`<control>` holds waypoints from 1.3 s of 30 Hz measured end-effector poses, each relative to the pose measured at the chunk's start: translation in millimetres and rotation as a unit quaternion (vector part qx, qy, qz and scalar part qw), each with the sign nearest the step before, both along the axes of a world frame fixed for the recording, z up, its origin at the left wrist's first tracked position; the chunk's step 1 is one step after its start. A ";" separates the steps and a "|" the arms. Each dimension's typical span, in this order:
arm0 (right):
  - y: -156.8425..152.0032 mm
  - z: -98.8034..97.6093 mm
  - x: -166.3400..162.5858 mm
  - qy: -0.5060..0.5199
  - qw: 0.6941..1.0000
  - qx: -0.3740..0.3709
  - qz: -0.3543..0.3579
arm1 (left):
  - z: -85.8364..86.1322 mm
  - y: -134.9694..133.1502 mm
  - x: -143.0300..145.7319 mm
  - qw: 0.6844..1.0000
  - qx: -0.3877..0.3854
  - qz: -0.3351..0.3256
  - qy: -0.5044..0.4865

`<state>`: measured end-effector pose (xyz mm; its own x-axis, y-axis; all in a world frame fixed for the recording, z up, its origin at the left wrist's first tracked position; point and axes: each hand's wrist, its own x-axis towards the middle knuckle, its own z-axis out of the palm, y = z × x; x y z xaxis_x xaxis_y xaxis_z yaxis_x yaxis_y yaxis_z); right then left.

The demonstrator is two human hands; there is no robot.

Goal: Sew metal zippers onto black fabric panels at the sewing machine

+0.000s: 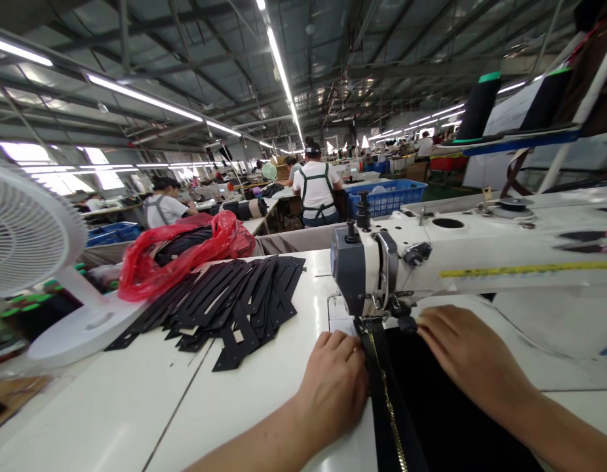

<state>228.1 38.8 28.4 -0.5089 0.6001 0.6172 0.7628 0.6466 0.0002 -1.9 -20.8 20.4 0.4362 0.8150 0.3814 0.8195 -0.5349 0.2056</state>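
A white sewing machine (480,255) stands on the white table (136,406), its grey needle head (355,272) toward me. Under the needle lies black fabric (431,406) with a gold zipper strip (385,387) along its left edge. My left hand (333,383) rests with curled fingers pressed on the zipper edge, just left of the needle. My right hand (463,354) lies flat on the black fabric to the right of the presser foot, fingers together and pointing at the needle.
A pile of black cut strips (225,301) lies on the table at left, with a red plastic bag (185,252) behind it. A white fan (33,242) stands at far left. Other workers in aprons (316,190) sit at benches beyond, near a blue crate (387,195).
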 end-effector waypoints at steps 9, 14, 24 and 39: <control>-21.9 -13.6 -37.2 0.043 0.982 -0.115 0.144 | -12.8 3.0 -7.7 0.995 0.037 -0.044 -0.079; -20.2 -13.8 -33.9 0.061 0.976 -0.134 0.160 | -9.8 5.3 -7.2 0.995 0.058 -0.067 -0.044; -18.3 -15.5 -33.0 0.048 0.973 -0.150 0.167 | -6.0 14.3 -15.0 0.986 0.059 -0.158 -0.003; -16.4 -13.9 -32.5 0.033 0.972 -0.156 0.175 | -2.1 15.6 -16.5 0.987 0.036 -0.157 0.011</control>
<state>195.6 22.4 14.5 -0.6805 0.5602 0.4723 0.4876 0.8273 -0.2789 -18.4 -5.2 18.3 0.6722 0.6092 0.4207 0.6147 -0.7760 0.1413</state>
